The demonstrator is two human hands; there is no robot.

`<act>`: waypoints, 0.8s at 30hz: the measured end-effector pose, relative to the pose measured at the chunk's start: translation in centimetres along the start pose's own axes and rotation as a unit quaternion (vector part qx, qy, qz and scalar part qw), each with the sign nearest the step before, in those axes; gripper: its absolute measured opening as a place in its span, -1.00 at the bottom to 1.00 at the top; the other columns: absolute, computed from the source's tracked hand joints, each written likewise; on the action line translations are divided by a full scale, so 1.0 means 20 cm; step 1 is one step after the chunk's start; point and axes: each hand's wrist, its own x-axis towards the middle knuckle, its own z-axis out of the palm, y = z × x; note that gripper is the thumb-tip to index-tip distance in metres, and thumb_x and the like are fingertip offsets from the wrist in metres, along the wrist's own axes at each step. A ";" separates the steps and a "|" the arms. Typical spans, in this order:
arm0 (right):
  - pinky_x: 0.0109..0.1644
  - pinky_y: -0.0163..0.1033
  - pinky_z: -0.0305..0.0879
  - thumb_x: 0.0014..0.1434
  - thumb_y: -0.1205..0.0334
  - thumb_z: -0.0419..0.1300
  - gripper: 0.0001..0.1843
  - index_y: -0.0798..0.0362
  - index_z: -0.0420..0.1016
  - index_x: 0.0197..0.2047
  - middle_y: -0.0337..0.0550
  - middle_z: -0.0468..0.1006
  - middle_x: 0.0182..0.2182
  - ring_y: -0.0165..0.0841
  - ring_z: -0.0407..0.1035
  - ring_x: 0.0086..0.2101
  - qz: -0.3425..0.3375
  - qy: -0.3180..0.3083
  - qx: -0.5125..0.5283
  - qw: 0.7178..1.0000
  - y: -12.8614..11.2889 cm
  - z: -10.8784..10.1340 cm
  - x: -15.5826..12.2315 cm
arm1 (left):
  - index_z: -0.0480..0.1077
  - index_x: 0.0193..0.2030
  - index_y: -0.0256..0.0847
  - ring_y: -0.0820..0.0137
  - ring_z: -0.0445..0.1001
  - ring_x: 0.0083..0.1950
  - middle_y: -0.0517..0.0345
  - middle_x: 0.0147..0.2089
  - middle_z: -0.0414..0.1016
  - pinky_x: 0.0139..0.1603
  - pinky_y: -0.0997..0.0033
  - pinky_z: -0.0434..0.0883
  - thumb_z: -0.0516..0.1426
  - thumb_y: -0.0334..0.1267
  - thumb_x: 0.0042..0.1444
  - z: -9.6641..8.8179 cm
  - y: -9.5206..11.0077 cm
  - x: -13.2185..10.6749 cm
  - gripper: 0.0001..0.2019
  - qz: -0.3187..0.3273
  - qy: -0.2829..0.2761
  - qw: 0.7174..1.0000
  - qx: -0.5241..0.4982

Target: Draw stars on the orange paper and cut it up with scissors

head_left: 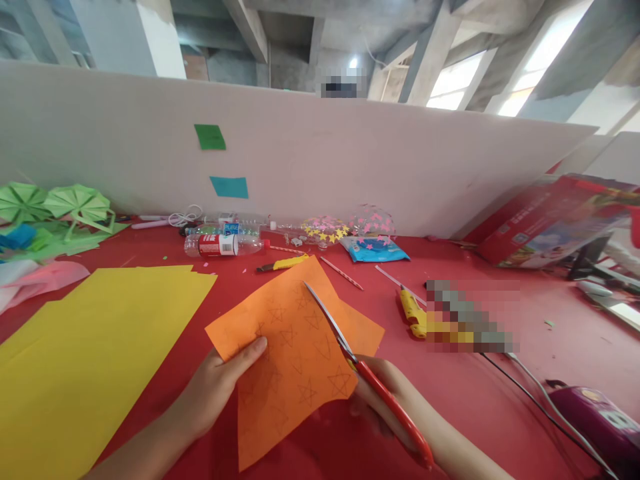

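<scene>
An orange sheet of paper [287,370] with several hand-drawn star outlines is held up above the red table. My left hand [220,383] grips its left side, thumb on top and the other fingers hidden underneath. My right hand [395,377] is closed on a pair of scissors [387,395] with red handles. One scissor blade lies over the right part of the sheet, pointing up and left; the other is mostly hidden by the paper. The sheet's lower right edge is curved and uneven. More orange paper [363,327] sticks out behind on the right.
Yellow sheets [100,353] lie at left. Along the back are a plastic bottle [225,245], a yellow utility knife [284,264], star-filled clear balls [325,230] and a blue packet [377,249]. At right sit a yellow glue gun [413,313], cables and a red box [540,223].
</scene>
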 end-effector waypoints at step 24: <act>-0.62 -0.40 -0.04 -0.05 0.19 0.09 -0.81 0.04 0.19 -0.59 -0.36 0.20 -0.77 -0.53 0.11 -0.71 -0.006 0.024 0.064 0.998 0.00 0.06 0.00 | 0.54 -0.07 -0.14 0.05 0.37 0.23 0.06 0.07 0.55 0.18 0.21 0.37 0.24 0.10 0.02 0.08 0.01 -0.07 -0.57 0.027 0.000 0.999 0.037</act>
